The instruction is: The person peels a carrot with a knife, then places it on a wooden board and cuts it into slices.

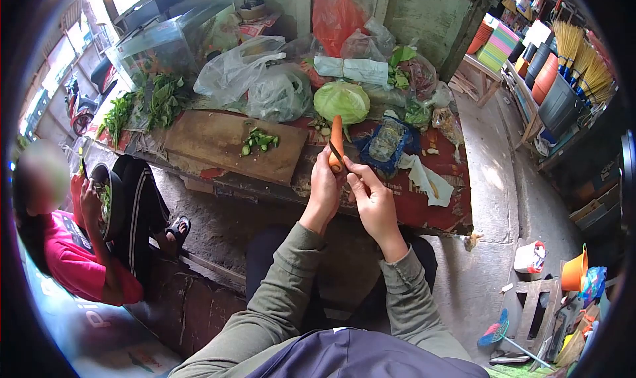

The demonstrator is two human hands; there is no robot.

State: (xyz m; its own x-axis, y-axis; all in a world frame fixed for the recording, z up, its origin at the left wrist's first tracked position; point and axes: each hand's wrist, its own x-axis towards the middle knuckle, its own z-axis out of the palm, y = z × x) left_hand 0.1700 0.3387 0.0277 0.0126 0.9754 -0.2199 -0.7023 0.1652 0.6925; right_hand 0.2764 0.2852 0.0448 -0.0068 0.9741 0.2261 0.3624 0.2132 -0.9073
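Note:
My left hand (324,186) grips the lower end of an orange carrot (336,134), which points up and away from me over the table's near edge. My right hand (368,192) holds a small dark knife (336,154) with its blade laid against the carrot's side. Both hands are close together, just in front of the red-covered table (424,206). A wooden cutting board (212,139) with a small pile of chopped green pieces (259,141) lies to the left of the carrot. A pale green cabbage (342,101) sits just beyond the carrot.
Plastic bags of vegetables (265,80) and leafy greens (149,103) crowd the back of the table. A blue-printed bag (387,143) and white cloth (427,179) lie right of my hands. A person in a red shirt (73,252) sits at left holding a bowl. Brooms and buckets (563,66) stand far right.

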